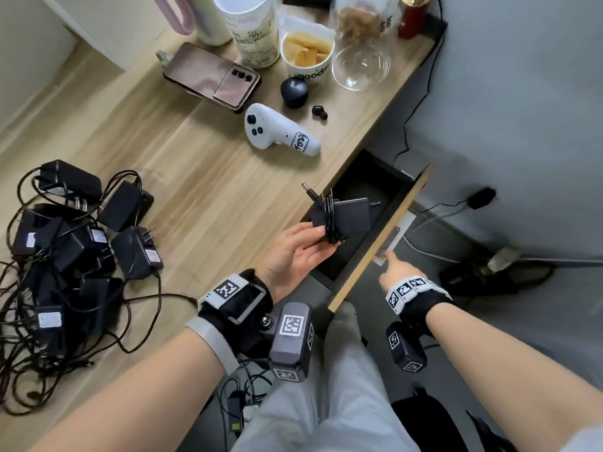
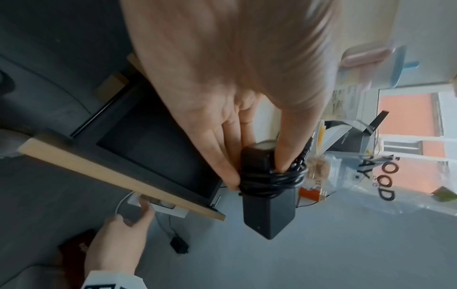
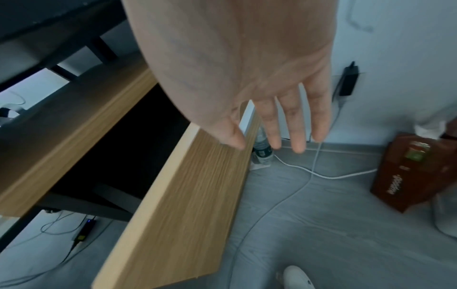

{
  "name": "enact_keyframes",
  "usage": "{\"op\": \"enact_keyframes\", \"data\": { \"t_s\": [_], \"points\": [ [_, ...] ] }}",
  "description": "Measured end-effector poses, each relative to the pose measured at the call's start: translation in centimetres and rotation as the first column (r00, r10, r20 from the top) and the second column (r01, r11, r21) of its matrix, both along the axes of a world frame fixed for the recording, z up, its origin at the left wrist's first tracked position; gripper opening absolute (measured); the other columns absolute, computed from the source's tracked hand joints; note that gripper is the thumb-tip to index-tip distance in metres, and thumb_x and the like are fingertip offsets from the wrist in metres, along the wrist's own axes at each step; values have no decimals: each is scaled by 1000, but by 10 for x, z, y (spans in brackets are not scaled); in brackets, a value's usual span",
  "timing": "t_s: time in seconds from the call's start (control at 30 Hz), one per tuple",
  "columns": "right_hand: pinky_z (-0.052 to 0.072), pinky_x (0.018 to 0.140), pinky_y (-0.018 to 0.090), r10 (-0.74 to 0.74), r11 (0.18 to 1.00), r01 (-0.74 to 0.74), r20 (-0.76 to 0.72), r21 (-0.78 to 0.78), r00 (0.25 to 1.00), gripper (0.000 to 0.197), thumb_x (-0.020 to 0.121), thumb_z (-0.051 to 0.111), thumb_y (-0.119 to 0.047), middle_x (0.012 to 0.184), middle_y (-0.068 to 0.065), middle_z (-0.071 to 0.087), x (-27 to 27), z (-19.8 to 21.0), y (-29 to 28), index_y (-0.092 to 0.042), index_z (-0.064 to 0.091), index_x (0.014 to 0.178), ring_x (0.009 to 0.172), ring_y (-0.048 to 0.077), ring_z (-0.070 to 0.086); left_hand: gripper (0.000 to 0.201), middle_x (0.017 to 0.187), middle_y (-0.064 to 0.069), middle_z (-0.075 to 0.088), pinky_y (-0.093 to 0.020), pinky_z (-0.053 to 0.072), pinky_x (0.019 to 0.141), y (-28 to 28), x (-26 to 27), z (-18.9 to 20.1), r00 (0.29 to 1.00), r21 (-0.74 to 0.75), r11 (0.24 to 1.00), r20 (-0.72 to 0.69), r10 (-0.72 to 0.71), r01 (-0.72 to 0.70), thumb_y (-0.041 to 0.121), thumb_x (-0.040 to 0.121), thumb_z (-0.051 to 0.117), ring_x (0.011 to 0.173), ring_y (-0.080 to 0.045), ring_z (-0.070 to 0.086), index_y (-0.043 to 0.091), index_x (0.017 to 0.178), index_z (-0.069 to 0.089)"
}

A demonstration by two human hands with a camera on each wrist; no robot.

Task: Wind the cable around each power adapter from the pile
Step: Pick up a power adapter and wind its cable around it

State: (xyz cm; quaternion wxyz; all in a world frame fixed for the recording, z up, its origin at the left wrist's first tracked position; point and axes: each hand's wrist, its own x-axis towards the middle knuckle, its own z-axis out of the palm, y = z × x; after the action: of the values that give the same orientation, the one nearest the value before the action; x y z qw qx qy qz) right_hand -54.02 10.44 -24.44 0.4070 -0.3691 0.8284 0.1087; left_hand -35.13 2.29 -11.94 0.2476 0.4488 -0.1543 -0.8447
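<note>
Wood-grain desk [image 1: 202, 190], rt edge against grey wall. Drawer [image 1: 378, 243] pulled out, dark inside. Left hand [image 1: 293, 252] pinches wound adapter [image 1: 346, 216] between thumb and fingers, over drawer mouth; cable [image 1: 331, 220] looped round its middle. Right hand [image 1: 396, 272]: fingers straight, spread, at drawer front. Pile [image 1: 75, 243] of unwound adapters on desk, left. Grey floor [image 3: 321, 224], white cord across it.

Head view: bright, even daylight, soft shadows; wide-angle bend at edges. Left wrist view: blown-out bright window pane [image 2: 408, 115], black cable-wound power adapter [image 2: 268, 203] fairly sharp, bkgd soft. Right wrist view: dim, bluish; light wood drawer front [image 3: 188, 205] motion-blurred.
</note>
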Motion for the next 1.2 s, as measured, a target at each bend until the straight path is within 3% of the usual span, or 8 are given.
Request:
{"op": "enact_keyframes", "data": {
  "t_s": [0.1,0.23,0.33,0.5,0.77,0.87,0.97,1.2],
  "points": [
    [43,82,37,-163,944,130,-86,-303,983,38,92,40,-11,128,10,49,1,5,14,-16,39,129,114,31,49,39,121,-24,60,-28,54,89,8,-11,-8,996,29,996,34,-81,80,5,82,59,111,-32,60,-7,119,53],
    [45,85,33,148,937,-154,-43,-315,988,35,95,36,-20,145,-9,32,3,-6,30,-28,55,123,125,18,36,41,123,-21,60,-25,53,88,18,-18,-28,975,78,983,130,-177,168,8,91,54,106,-23,63,-7,129,49],
    [46,83,31,246,939,-259,-88,-224,965,33,95,34,-21,144,-11,34,-4,-11,41,-28,59,117,122,20,39,34,120,-19,61,-24,49,89,22,-18,-42,952,132,973,217,-214,188,10,93,53,103,-22,62,-5,124,53],
    [39,88,32,250,945,-285,-209,-161,945,34,95,34,-25,133,-8,44,-12,-7,50,-23,62,115,116,20,44,15,98,-14,65,-15,52,57,24,-11,-54,916,237,958,328,-232,158,6,96,49,84,-18,63,-1,103,60],
    [36,91,33,150,988,-133,-272,81,951,33,91,35,-25,109,0,64,-29,11,43,-18,65,103,113,22,48,30,110,-19,60,-15,50,51,31,-7,-67,884,271,945,376,-279,183,6,96,49,88,-18,61,-8,122,52],
    [43,79,27,-139,978,151,92,-141,986,31,94,43,-33,105,5,69,-18,9,31,-16,65,108,99,24,60,20,108,-18,61,-16,51,57,33,-6,-77,881,257,946,376,-286,197,9,97,48,84,-18,60,-1,113,56],
    [43,62,21,-373,869,494,634,-15,677,37,95,47,-40,98,3,66,7,10,12,-13,57,118,75,17,60,9,97,-12,64,-17,50,63,35,-5,-85,874,243,950,396,-282,196,10,97,49,81,-17,62,7,103,55],
    [40,60,19,-417,838,539,738,86,531,44,88,62,-30,92,-1,63,13,-11,-11,-17,47,128,70,9,58,17,86,-4,64,-9,45,49,29,3,-105,864,189,968,445,-236,167,16,95,53,63,-4,59,7,108,61]
  ]
}}
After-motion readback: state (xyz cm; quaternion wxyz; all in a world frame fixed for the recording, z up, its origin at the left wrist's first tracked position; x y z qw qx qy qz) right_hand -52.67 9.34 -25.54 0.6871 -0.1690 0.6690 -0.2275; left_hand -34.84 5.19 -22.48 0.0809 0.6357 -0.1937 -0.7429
